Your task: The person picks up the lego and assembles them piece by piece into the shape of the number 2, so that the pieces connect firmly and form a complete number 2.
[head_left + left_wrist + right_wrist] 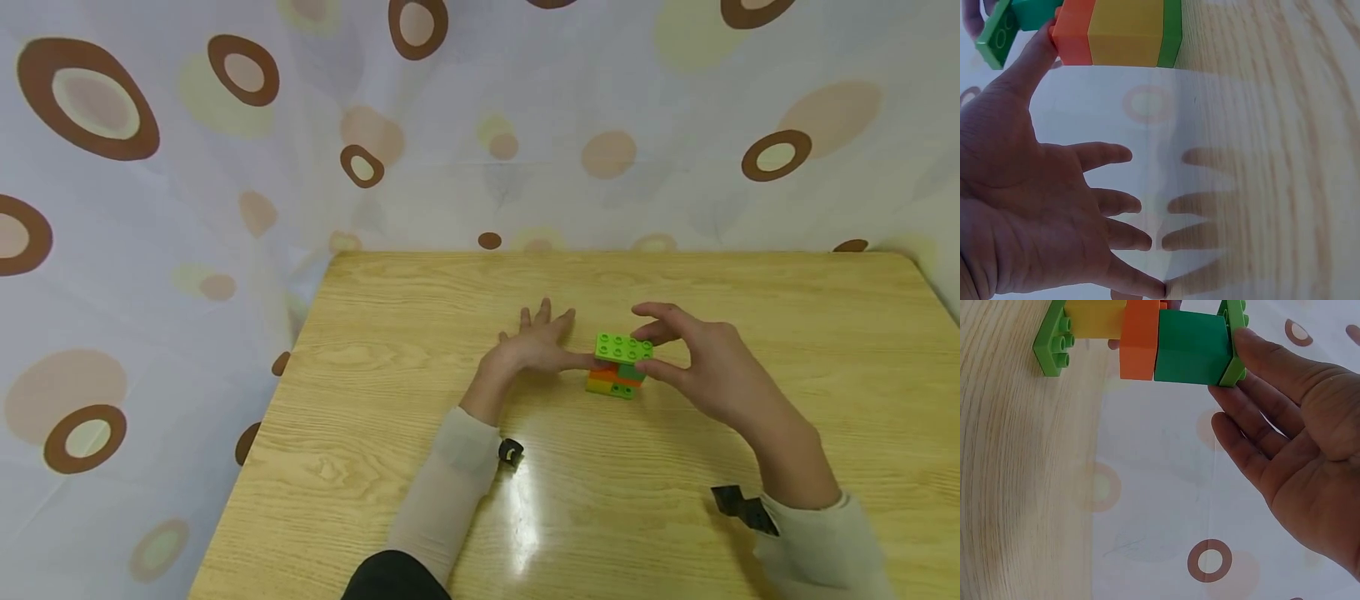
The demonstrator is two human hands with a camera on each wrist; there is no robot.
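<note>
A patterned curtain [480,125] with brown and tan rings hangs behind and to the left of the wooden tabletop [750,433], which fills the lower part of the head view. No container shows on it.

The left hand [536,343] lies low over the wood with its fingers spread and straight, holding nothing; only the thumb [1032,59] reaches out and touches the orange layer [1072,34] at the stack's left side. The right hand [705,362] comes in from the other side, its fingers [1254,359] relaxed and nearly straight, pressing against the edge of the top green plate [623,347] with the thumb lower down at the stack's near right corner (whether the thumb truly touches is hard to tell).

The brick stack [618,367] stands upright near the middle of the tabletop, directly between the two hands and touching both, with the right hand covering more of it. From the base up it reads: a light green plate [1054,340], a yellow brick [1125,31], the orange layer, a darker green brick [1188,347], then the studded top plate, whose long axis runs left to right, from one hand toward the other.
</note>
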